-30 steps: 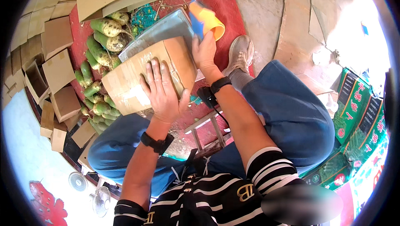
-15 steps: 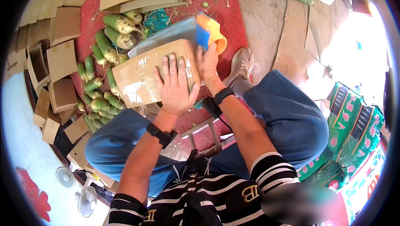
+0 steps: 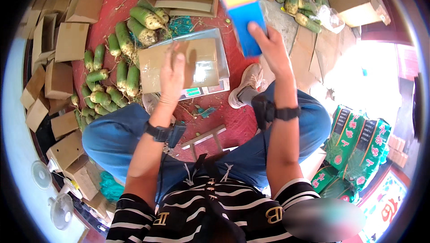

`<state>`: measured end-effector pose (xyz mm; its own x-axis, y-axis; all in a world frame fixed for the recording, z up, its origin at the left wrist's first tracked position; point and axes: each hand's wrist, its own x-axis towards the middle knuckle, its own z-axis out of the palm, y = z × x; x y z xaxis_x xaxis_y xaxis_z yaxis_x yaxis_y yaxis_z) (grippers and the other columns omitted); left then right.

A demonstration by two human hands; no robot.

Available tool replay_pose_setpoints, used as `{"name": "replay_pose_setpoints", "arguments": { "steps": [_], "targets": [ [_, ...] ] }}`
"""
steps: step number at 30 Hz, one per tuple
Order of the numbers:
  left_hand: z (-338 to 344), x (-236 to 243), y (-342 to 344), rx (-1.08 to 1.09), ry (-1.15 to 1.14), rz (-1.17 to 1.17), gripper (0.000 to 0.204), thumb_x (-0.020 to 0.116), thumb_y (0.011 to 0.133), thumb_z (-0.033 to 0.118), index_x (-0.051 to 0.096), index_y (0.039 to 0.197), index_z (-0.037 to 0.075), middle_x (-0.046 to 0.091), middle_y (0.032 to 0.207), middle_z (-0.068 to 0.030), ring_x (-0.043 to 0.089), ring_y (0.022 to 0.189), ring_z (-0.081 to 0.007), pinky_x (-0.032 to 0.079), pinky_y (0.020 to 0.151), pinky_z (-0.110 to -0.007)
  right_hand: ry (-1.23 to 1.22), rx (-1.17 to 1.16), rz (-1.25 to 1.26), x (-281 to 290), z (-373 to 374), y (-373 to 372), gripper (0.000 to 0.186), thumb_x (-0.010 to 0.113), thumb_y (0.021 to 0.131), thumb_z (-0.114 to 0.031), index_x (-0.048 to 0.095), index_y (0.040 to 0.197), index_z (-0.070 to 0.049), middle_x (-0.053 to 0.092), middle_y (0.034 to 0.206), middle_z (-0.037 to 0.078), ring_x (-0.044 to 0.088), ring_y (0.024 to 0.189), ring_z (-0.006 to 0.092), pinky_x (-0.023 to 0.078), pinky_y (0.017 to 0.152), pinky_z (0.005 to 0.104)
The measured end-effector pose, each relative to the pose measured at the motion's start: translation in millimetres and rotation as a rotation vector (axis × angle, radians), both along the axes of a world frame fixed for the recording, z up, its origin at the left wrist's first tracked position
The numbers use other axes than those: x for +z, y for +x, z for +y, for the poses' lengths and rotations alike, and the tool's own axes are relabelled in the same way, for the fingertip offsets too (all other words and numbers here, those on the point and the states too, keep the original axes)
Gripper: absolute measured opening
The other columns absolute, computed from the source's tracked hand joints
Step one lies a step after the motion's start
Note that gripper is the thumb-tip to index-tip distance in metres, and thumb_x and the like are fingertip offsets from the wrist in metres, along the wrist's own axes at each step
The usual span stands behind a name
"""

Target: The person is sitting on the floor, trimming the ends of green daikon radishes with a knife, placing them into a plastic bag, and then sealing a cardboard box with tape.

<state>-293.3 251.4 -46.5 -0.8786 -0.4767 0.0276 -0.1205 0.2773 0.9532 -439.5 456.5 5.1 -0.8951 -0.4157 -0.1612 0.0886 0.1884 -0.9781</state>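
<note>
hands are busy over a flat brown cardboard box (image 3: 179, 66) that sits on the grey platform of a weighing scale (image 3: 219, 48) on the red floor mat (image 3: 107, 8). left hand (image 3: 172, 75) lies on the box top with fingers spread and flat, pressing it down, not gripping. right hand (image 3: 268, 48) is raised above and to the right of the box, fingers curled round a blue and orange tape dispenser (image 3: 242, 17), held clear of the cardboard. box flaps look folded shut, and i cannot tell whether any tape lies across the seam, so closing seems done while sealing looks unfinished. green and white long radishes (image 3: 121, 64) lie heaped just left of the scale, unpacked, with folded cardboard boxes (image 3: 67, 41) stacked around the mat, which suggests plenty of packing remains.
</note>
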Motion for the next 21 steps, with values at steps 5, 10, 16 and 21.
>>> {"name": "replay_pose_setpoints", "arguments": {
  "steps": [5,10,16,21],
  "targets": [
    [-28,59,31,-0.219,0.887,-0.095,0.047,0.044,0.093,0.04,0.054,0.118,0.002,0.059,0.111,-0.0061,0.055,0.1,-0.0161,0.042,0.088,-0.031,0.363,0.522,0.088,53,14,56,0.045,0.066,0.079,-0.039,0.058,0.099,0.001,0.06,0.077,0.012,0.057,0.073,0.0152,0.045,0.067,0.0302],
    [-8,57,64,-0.248,0.72,-0.137,0.029,0.054,0.091,0.023,0.057,0.109,0.0,0.061,0.098,-0.0024,0.055,0.089,-0.0093,0.045,0.08,-0.024,0.367,0.675,0.014,55,12,83,0.043,0.066,0.081,-0.035,0.058,0.102,0.001,0.06,0.079,0.012,0.057,0.074,0.0139,0.045,0.067,0.029],
    [-3,24,82,-0.134,0.8,-0.078,0.013,0.057,0.089,0.013,0.06,0.095,0.002,0.06,0.084,0.0015,0.052,0.077,-0.0044,0.044,0.068,-0.021,0.454,0.762,-0.046,55,-5,98,0.042,0.066,0.081,-0.033,0.058,0.105,0.0,0.06,0.077,0.009,0.056,0.073,0.013,0.045,0.068,0.0278],
    [-10,6,91,0.057,0.775,0.057,0.009,0.058,0.088,0.008,0.06,0.093,0.0,0.06,0.081,0.0009,0.052,0.074,-0.0042,0.043,0.066,-0.02,0.452,0.785,-0.106,47,-36,102,0.04,0.065,0.083,-0.032,0.058,0.106,0.0,0.061,0.078,0.009,0.056,0.073,0.012,0.046,0.066,0.0274]
  ]
}}
